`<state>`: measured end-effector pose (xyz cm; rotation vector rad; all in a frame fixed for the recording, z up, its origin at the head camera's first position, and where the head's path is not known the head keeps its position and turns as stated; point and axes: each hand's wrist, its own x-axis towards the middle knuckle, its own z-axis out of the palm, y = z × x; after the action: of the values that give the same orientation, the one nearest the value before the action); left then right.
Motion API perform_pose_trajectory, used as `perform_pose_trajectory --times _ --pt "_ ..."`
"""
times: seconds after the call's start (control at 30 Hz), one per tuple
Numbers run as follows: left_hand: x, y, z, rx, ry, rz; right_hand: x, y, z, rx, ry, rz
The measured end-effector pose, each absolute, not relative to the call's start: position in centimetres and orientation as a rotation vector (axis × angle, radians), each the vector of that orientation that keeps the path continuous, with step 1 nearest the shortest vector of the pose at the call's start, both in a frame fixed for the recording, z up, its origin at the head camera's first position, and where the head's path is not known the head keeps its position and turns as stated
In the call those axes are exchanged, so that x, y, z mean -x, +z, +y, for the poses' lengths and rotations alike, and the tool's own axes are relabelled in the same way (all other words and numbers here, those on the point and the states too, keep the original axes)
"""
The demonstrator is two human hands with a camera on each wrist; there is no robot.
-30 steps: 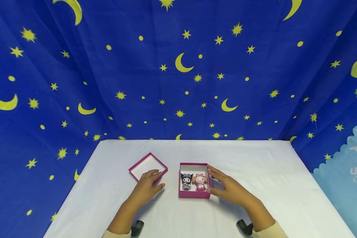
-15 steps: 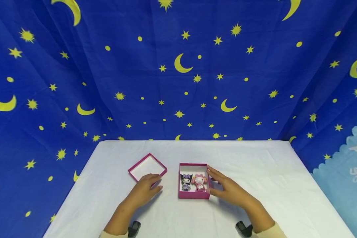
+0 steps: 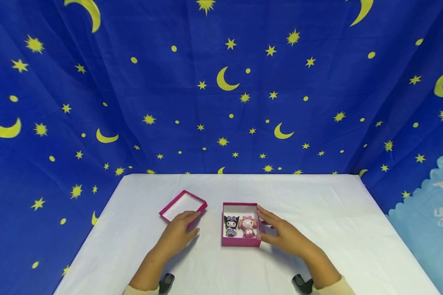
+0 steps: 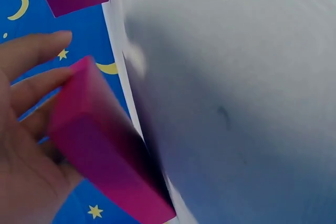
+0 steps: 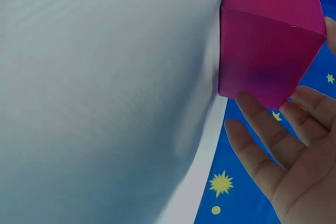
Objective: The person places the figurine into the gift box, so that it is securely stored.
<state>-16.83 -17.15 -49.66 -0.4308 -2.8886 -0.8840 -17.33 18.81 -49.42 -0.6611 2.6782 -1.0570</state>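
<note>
A pink box lid (image 3: 183, 204) with a white inside is tipped, its right part raised off the white table. My left hand (image 3: 176, 234) holds its near side, fingers hooked over the wall and the thumb apart from it. The lid's pink outer wall (image 4: 107, 153) shows large in the left wrist view. To the right stands the pink box (image 3: 240, 241), uncovered. In it lie a black-and-purple figurine (image 3: 231, 225) and a pink figurine (image 3: 248, 226). My right hand (image 3: 286, 235) rests at the box's right side, fingers spread, fingertips at its rim and corners.
A white cloth covers the table (image 3: 299, 196). Behind it and to the sides hangs a blue curtain (image 3: 192, 102) with yellow moons and stars. A light blue panel (image 3: 435, 229) is at the far right.
My left hand has drawn back slightly and its fingers have taken hold of the lid, which has gone from flat to tilted. The right hand and the box have stayed in place.
</note>
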Motion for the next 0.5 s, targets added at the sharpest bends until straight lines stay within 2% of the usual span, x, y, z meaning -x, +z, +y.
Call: perform_pose_trajectory --times 0.5 --pt "17.1 -48.4 -17.2 0.318 -0.925 -2.597 17.3 -49.4 18.7 0.657 -1.071 2.655"
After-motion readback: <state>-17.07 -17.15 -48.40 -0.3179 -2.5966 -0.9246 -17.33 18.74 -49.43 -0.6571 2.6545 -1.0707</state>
